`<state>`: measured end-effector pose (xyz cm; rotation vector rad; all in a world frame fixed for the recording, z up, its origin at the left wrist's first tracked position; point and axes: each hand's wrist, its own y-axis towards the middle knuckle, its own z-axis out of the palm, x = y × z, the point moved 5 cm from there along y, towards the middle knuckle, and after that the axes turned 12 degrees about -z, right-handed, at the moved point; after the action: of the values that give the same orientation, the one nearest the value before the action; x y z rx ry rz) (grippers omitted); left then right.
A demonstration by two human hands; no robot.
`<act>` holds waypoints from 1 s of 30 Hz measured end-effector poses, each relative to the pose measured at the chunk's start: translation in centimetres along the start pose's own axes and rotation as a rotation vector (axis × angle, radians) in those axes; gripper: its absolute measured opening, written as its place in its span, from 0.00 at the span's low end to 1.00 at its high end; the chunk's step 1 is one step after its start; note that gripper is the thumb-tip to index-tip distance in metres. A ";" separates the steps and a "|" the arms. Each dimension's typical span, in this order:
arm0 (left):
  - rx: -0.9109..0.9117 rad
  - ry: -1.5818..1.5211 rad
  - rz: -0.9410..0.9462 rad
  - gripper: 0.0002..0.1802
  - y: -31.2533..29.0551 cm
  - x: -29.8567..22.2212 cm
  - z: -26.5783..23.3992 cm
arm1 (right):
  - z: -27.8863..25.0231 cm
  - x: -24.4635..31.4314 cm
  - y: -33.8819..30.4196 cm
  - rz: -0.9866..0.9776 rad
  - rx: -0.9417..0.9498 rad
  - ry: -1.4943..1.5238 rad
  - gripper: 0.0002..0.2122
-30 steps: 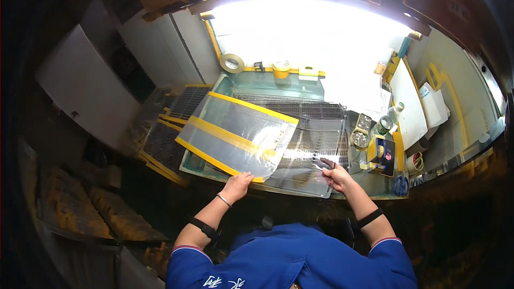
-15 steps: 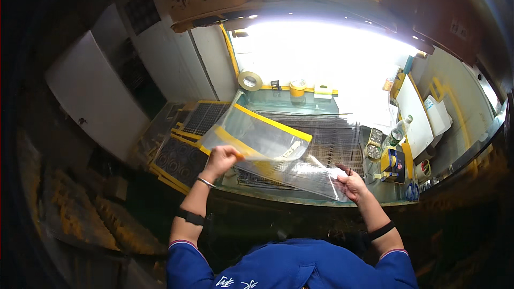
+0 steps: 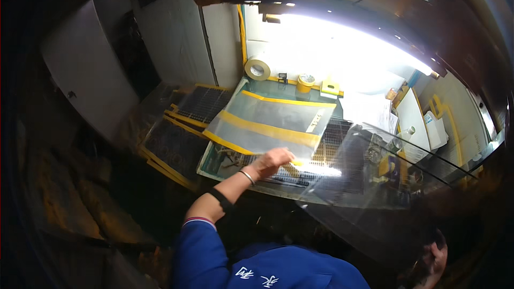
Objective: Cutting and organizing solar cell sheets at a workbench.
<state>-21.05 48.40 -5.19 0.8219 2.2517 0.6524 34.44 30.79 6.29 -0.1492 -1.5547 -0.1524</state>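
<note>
My left hand [image 3: 273, 161] is pinched on the near edge of a clear plastic sheet with yellow tape strips [image 3: 267, 126], which lies tilted over the bench. Under that sheet, dark grid-patterned sheets [image 3: 334, 147] show on the glass-topped bench. Out at the lower right, my right hand [image 3: 436, 259] is closed at the edge of a second, large clear plastic sheet [image 3: 342, 192]. This sheet spreads over the right side of the bench, and things behind it show through. Shadow partly hides the right fingers and that corner of the sheet.
Yellow-edged dark patterned panels [image 3: 179, 144] lie at the left. Along the back stand a tape roll [image 3: 257, 68], a yellow tub [image 3: 304, 83] and a yellow-and-white box [image 3: 330, 88]. Papers [image 3: 369, 111] lie at the back right. A bright lamp [image 3: 358, 37] hangs above.
The clear sheet in my right hand has swung away to the right and toward me, apart from the yellow-taped sheet. My left hand has moved right, and the view has shifted.
</note>
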 end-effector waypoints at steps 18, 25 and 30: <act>0.516 -1.132 -0.667 0.39 -2.2 -8.3 4.1 | 5.1 3.5 -2.2 -0.135 -0.244 0.072 0.21; 0.179 -1.281 -0.899 0.26 -1.7 -8.8 -1.3 | 5.6 3.1 0.4 -0.094 0.005 0.044 0.21; -0.007 -1.237 -0.869 0.24 -2.7 -8.6 -4.0 | 8.2 3.7 2.4 -0.144 0.025 0.085 0.20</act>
<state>-19.79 39.64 -0.74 0.0601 1.2072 -0.2546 26.90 34.73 10.09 -0.0110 -1.4818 -0.2493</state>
